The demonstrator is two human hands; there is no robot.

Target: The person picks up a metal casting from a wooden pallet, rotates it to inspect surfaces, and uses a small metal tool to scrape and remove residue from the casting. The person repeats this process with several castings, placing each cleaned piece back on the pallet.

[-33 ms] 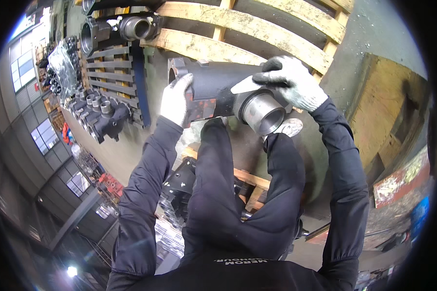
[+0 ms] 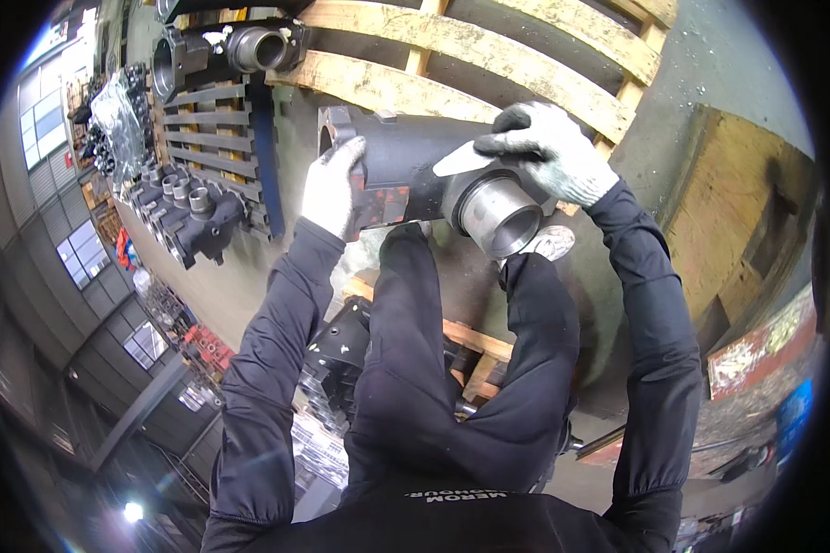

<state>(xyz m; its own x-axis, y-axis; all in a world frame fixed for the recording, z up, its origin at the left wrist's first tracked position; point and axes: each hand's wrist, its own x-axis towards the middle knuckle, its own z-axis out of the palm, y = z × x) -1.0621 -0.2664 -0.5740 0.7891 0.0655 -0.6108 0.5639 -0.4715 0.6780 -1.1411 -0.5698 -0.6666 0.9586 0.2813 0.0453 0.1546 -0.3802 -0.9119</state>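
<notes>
A dark, heavy cylindrical metal housing (image 2: 409,157) lies across in front of my legs. From its right part a bare machined metal neck (image 2: 503,217) sticks out toward me. My left hand (image 2: 330,189), in a white glove, is closed on the housing's left end, beside its open flange. Over the top of the neck, my gloved right hand (image 2: 555,152) pinches a white, flat, tapered piece (image 2: 463,160). Its pointed end lies against the housing and points left; its exact kind cannot be made out. The fingertips of my right hand are partly hidden.
A wooden pallet (image 2: 489,55) lies beyond the housing. Similar housings (image 2: 235,51) stand at the far left by a slatted rack (image 2: 212,138), with more castings (image 2: 194,212) nearer. A plywood board (image 2: 724,203) lies at right. Another dark casting (image 2: 341,346) sits beside my left leg.
My right hand and the white piece have shifted slightly left along the housing. My left hand keeps its place on the housing's end.
</notes>
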